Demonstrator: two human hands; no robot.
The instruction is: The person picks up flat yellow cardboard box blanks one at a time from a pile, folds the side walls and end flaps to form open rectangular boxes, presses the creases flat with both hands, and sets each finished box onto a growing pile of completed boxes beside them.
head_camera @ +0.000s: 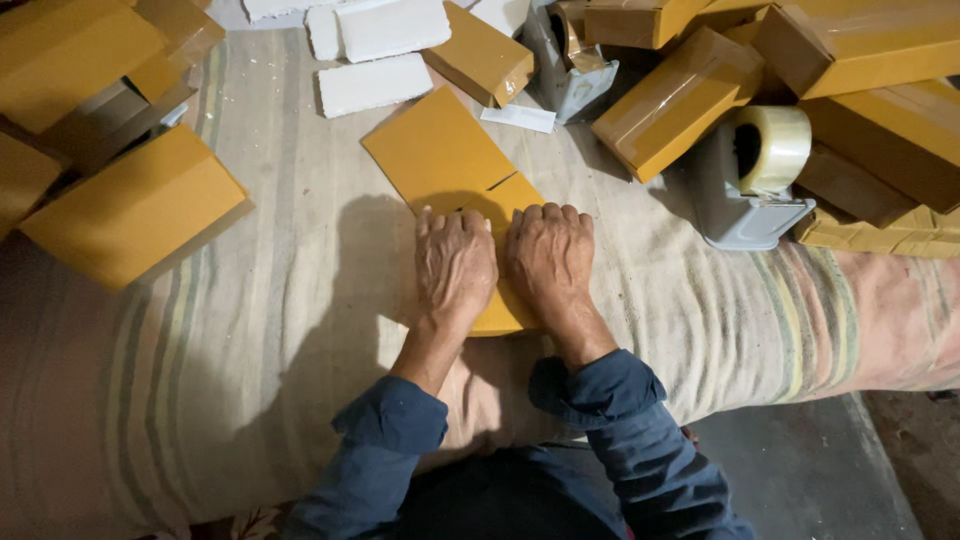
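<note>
A flat, unfolded yellow-brown cardboard box blank point(440, 150) lies on the striped cloth in the middle. My left hand point(455, 262) and my right hand point(550, 250) rest side by side, palms down, on its near end, fingers curled over a fold in the card. Both hands press on the card and hide most of its near half. Only a strip of it point(500, 318) shows below the hands, between the wrists.
Taped yellow boxes are piled at the left point(135, 205) and the right point(675, 100). A grey tape dispenser with a clear roll point(755, 170) stands at the right. White foam slabs point(375, 85) lie at the top. The striped cloth point(250, 330) covers the surface.
</note>
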